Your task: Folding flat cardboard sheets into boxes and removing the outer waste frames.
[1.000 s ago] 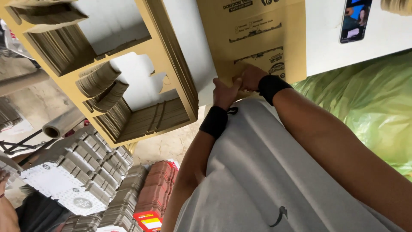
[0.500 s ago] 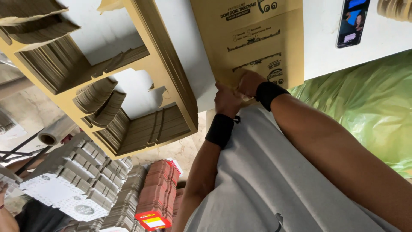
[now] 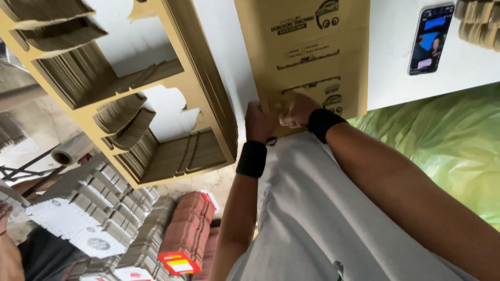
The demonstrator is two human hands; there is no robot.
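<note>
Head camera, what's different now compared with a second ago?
Little changed. Both hands stay at the near edge of the printed cardboard sheet: left hand and right hand keep gripping it, close together. The view drifted slightly. The die-cut cardboard stack and phone on the white table stayed put.

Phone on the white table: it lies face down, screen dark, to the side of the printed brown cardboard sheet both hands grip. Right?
Not quite. The head view shows the phone face up with its screen lit. The rest holds: it lies on the white table, beside the cardboard sheet gripped by the left hand and right hand.
</note>
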